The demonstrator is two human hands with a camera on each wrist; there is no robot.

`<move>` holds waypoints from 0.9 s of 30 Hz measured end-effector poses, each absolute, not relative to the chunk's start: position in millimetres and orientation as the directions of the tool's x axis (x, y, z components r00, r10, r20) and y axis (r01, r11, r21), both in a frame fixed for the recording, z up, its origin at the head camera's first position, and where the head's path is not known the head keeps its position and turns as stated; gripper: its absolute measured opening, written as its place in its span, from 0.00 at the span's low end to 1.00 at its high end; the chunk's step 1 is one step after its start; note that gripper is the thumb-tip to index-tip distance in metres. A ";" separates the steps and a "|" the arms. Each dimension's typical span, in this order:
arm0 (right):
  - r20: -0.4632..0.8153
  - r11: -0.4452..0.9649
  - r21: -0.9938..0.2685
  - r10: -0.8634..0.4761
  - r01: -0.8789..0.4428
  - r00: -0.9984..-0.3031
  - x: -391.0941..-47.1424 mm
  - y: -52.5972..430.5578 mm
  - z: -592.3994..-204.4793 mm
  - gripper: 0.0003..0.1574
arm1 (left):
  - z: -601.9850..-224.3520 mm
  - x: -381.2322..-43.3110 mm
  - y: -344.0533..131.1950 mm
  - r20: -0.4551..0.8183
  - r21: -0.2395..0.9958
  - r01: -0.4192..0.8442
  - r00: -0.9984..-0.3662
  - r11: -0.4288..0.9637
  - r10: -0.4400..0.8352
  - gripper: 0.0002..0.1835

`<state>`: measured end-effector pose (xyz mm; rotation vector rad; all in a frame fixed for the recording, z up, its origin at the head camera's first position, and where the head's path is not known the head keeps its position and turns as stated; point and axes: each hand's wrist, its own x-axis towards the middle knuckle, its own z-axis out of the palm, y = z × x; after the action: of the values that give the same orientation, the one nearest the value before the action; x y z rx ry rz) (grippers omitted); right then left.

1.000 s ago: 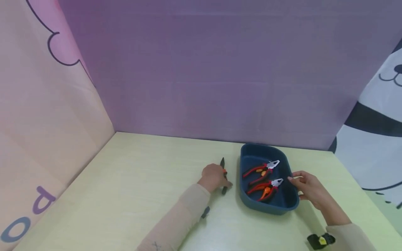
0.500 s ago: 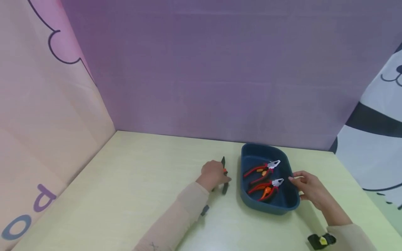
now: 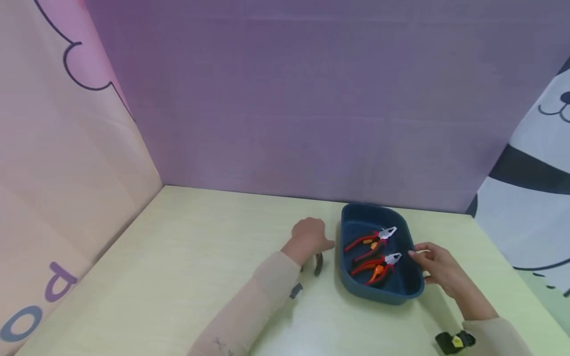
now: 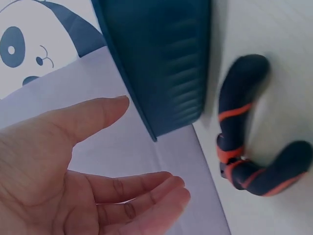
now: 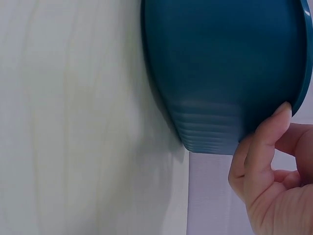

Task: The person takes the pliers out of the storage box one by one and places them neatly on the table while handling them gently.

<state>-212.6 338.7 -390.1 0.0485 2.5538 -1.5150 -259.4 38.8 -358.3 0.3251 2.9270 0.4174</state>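
Observation:
My left hand (image 3: 308, 237) hovers over the table with thumb and fingers apart and holds nothing. Below it lies a pair of pliers (image 4: 234, 107) with black and orange handles spread apart; in the head view the hand hides most of it, leaving a dark handle (image 3: 318, 265) visible. A dark blue bin (image 3: 383, 296) stands just to the right. Inside are two pairs of red-handled pliers, one farther back (image 3: 378, 237) and one nearer (image 3: 378, 271). My right hand (image 3: 438, 267) pinches the bin's right rim, thumb on top, as the right wrist view also shows.
The pale table (image 3: 200, 257) meets a purple backdrop (image 3: 285, 123) just behind the bin. A printed panda panel (image 3: 525, 212) stands at the right. Near the right sleeve is a small black object with a yellow patch (image 3: 455, 341).
My left hand has shifted up and slightly right, away from the pliers' handles, and now covers their dark tip in the head view. The right hand and bin have stayed put.

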 end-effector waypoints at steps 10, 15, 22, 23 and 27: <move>-0.157 0.480 -0.870 -0.056 0.111 -0.986 -212.9 338.9 -390.5 0.23 | -344.9 -257.9 57.4 -0.061 0.268 0.298 -0.944 0.916 0.325 0.21; -0.160 0.476 -0.872 -0.058 0.113 -0.985 -212.0 338.3 -390.2 0.24 | -342.3 -254.6 69.5 -0.042 0.224 0.336 -0.934 0.915 0.354 0.21; -0.159 0.469 -0.876 -0.061 0.113 -0.985 -211.2 339.0 -389.4 0.21 | -337.6 -244.6 82.2 0.014 0.187 0.445 -0.893 0.876 0.450 0.19; -0.159 0.469 -0.876 -0.063 0.111 -0.985 -211.1 339.1 -389.5 0.21 | -336.7 -242.5 83.3 0.023 0.178 0.463 -0.884 0.868 0.467 0.19; -0.163 0.467 -0.877 -0.064 0.114 -0.985 -211.0 339.2 -389.8 0.22 | -332.5 -235.5 87.8 0.049 0.179 0.522 -0.851 0.834 0.523 0.20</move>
<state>-211.0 339.2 -389.8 0.0436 2.5384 -1.5378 -235.5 87.8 -332.5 0.8566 3.0062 0.2924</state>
